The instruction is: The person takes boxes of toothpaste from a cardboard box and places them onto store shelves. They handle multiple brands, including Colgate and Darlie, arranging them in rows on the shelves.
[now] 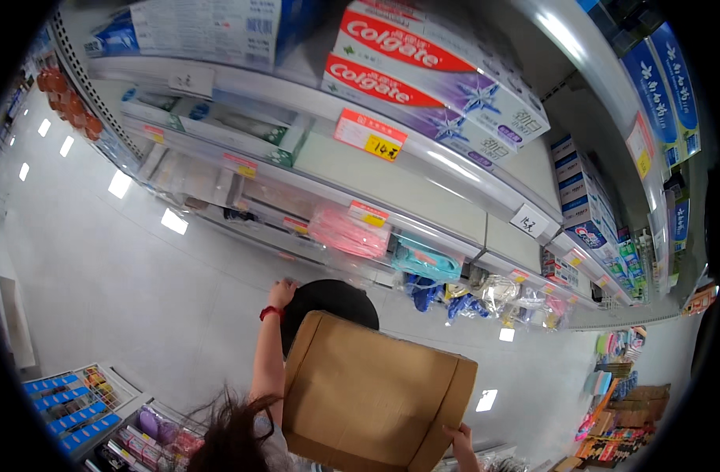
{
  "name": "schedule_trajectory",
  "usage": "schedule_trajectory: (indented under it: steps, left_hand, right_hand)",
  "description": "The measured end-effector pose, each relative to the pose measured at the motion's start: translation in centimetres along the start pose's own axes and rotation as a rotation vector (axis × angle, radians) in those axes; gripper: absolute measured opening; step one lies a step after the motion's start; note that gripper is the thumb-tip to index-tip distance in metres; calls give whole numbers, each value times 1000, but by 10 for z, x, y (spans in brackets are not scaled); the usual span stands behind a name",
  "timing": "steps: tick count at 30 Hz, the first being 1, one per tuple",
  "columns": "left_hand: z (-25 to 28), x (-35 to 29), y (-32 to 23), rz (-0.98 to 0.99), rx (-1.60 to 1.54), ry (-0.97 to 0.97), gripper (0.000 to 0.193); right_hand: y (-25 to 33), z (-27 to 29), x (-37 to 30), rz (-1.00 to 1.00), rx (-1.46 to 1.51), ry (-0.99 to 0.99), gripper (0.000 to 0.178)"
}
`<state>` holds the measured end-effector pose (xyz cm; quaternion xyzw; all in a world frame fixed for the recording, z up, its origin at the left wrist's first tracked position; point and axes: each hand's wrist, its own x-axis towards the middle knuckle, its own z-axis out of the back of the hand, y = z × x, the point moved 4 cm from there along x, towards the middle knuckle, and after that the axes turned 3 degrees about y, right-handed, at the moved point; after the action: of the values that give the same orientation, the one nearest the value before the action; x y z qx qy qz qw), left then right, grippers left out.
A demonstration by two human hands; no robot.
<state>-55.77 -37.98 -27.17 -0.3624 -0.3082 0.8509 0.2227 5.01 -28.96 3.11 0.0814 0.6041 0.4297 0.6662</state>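
Note:
My right hand (pixel 460 442) grips the lower right edge of an open, shallow brown cardboard box (pixel 368 393), tilted so that its inside faces me. My left arm stretches forward past the box's left side, with a red band at the wrist. At the upper left rim of a black round stool seat (pixel 328 303), the fingers of my left hand (pixel 283 292) are closed on the edge. The box hides the near part of the seat, and no legs show.
Ahead, store shelves hold stacked toothpaste boxes (pixel 438 86), a pink packaged item (pixel 348 232) and a turquoise packaged item (pixel 427 259). Bagged goods (pixel 486 297) sit low on the right. Another display (pixel 77 401) stands at the lower left. Grey shiny floor (pixel 139 291) lies between.

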Motion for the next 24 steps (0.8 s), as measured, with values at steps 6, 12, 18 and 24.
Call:
schedule_trajectory:
  steps: [6,12,18,24]
  left_hand:
    - [86,-147,-41,122,-628,251,57]
    - [127,-270,7,195,-803,81,64]
    - [123,-286,-15,299,-719,85,66]
    - [104,-266,73,268,-241,-290,66]
  right_hand:
    - [-1,-81,48,1,102,57,28]
    - [19,-176,121,37,94,169,32]
    - [23,-217,189,152,-64,45,34]
    - [40,-219,206,423,-326,-231,31]
